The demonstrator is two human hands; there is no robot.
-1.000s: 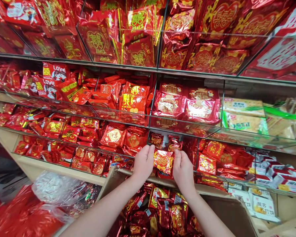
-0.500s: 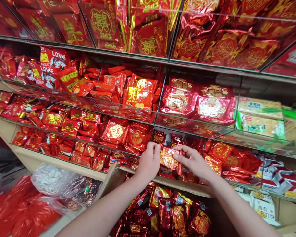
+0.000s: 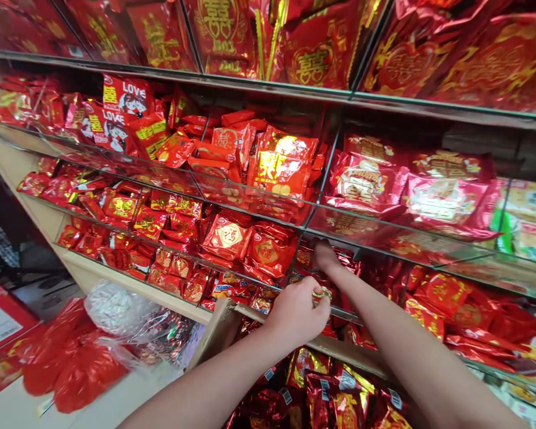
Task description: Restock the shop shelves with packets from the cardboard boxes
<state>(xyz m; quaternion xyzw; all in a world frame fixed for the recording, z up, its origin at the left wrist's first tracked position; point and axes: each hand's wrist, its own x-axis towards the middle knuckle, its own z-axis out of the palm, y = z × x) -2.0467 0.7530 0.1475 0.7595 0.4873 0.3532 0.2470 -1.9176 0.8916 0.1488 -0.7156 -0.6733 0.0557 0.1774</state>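
My left hand (image 3: 301,310) is closed in front of the lower shelf, just above the cardboard box (image 3: 223,328). A sliver of a shiny, gold-patterned snack packet (image 3: 322,294) shows between its curled fingers; most of the packet is hidden. My right hand (image 3: 325,255) reaches into a shaded shelf compartment among dark red wrapped snacks (image 3: 304,256). Its fingers are in shadow and partly hidden, so what they touch cannot be made out. Below my forearms, the box holds several dark red and gold packets (image 3: 335,399).
Clear dividers and a glass front edge (image 3: 357,223) run above my right hand. Pink-red packets (image 3: 360,182) fill the tier above; red square packets (image 3: 227,238) lie left. Red plastic bags (image 3: 75,357) and a clear bag (image 3: 116,307) sit at lower left.
Both hands held a red and gold packet between them earlier. My right hand has let go and moved deeper into the shelf, while my left hand is closed nearer the box. The view has shifted.
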